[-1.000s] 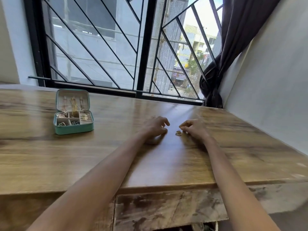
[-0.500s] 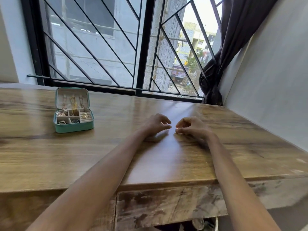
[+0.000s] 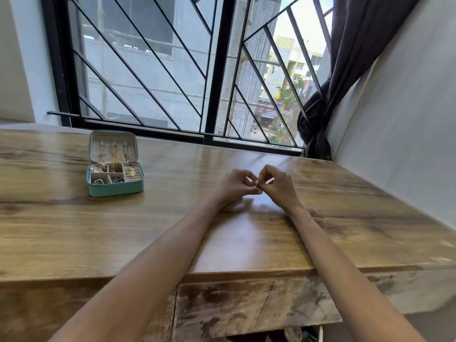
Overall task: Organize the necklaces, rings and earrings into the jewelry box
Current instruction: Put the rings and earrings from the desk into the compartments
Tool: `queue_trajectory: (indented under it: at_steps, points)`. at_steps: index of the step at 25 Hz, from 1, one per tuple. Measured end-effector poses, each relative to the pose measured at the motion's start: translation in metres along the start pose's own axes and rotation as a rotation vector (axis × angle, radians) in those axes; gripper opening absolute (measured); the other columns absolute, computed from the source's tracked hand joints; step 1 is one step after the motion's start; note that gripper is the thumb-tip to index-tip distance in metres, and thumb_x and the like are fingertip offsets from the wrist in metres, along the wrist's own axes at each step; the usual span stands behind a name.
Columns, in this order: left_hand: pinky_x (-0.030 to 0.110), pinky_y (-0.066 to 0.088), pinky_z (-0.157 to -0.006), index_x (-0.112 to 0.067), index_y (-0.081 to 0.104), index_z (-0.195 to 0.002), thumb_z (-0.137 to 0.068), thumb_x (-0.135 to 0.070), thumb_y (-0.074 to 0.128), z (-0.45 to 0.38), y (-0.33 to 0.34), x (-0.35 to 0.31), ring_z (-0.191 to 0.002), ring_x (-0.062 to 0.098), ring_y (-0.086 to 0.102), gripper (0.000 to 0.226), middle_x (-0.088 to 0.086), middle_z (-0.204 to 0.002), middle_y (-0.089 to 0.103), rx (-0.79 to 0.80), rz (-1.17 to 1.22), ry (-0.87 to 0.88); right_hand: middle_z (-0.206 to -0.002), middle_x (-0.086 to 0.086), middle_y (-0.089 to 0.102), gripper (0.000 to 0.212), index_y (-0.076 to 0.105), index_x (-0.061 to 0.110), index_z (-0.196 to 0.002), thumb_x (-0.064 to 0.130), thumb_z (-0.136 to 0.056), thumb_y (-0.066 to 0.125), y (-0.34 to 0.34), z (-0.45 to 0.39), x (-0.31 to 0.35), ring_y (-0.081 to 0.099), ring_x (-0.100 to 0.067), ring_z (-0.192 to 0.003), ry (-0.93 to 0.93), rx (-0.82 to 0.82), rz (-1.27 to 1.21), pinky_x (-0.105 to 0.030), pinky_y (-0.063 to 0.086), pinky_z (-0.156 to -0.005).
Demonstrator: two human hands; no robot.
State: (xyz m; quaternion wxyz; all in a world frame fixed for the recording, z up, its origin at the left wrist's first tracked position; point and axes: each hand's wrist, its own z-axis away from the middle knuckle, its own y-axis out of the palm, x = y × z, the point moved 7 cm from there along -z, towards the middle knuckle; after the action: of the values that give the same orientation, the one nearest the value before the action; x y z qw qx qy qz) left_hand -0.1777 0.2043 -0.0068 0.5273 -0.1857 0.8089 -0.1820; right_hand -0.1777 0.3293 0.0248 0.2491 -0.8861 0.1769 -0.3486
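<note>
While you pinch the tiny earring (image 3: 256,183) with both hands, left hand (image 3: 235,186) and right hand (image 3: 277,185), fingers (image 3: 248,180) shut on it above the worktop (image 3: 246,238), the jewelry box (image 3: 114,166) waits open at ten o'clock. Carry it there next, I think.

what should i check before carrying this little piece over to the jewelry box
1. Small jewelry piece pinched between both hands: ok.
2. Left hand and right hand lifted off the table: ok.
3. Jewelry box lid open: ok.
4. Free compartment for it: cannot tell, most look filled.
5. Path to the box clear: ok.
6. Ring or earring: cannot tell, too small.
</note>
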Motion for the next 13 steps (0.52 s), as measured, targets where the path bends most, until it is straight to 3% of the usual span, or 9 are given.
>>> queue_trajectory:
  at_steps: [3,7,10,13]
  points:
    - [0.032,0.049,-0.067,-0.019,0.074,-0.084,-0.067,-0.018,0.076,0.0,-0.007,-0.002,-0.067,0.011,0.063,0.017,0.005,-0.074,0.073,-0.068,-0.028,0.041,-0.067,0.012,0.056,0.021,0.055,0.013,-0.069,0.006,-0.073,0.075,0.0,-0.001,0.0,0.048,-0.002,-0.06,0.014,-0.017,-0.029,-0.011,0.036,-0.059]
    - [0.031,0.052,-0.075,-0.013,0.076,-0.084,-0.073,-0.013,0.075,-0.001,-0.015,-0.002,-0.07,0.006,0.064,0.012,0.006,-0.079,0.075,-0.143,-0.055,0.057,-0.073,0.006,0.065,0.018,0.059,0.015,-0.075,0.003,-0.079,0.071,0.004,-0.001,-0.003,0.061,-0.009,-0.071,0.069,0.075,-0.231,-0.022,0.051,-0.065]
    - [0.026,0.049,-0.065,-0.012,0.077,-0.087,-0.075,-0.013,0.074,0.0,-0.024,0.0,-0.056,-0.009,0.055,0.012,0.009,-0.08,0.075,-0.196,-0.032,0.046,-0.078,0.006,0.067,0.023,0.059,0.018,-0.078,-0.001,-0.077,0.071,0.008,0.001,-0.001,0.063,-0.005,-0.076,0.061,0.112,-0.235,-0.021,0.05,-0.071]
    - [0.025,0.045,-0.059,-0.01,0.077,-0.088,-0.075,-0.014,0.075,0.002,-0.025,0.001,-0.046,-0.009,0.049,0.014,0.012,-0.077,0.073,-0.188,0.011,0.026,-0.081,0.003,0.068,0.019,0.061,0.014,-0.083,0.003,-0.076,0.074,0.007,0.001,-0.002,0.064,-0.012,-0.081,0.067,0.098,-0.251,-0.03,0.052,-0.077]
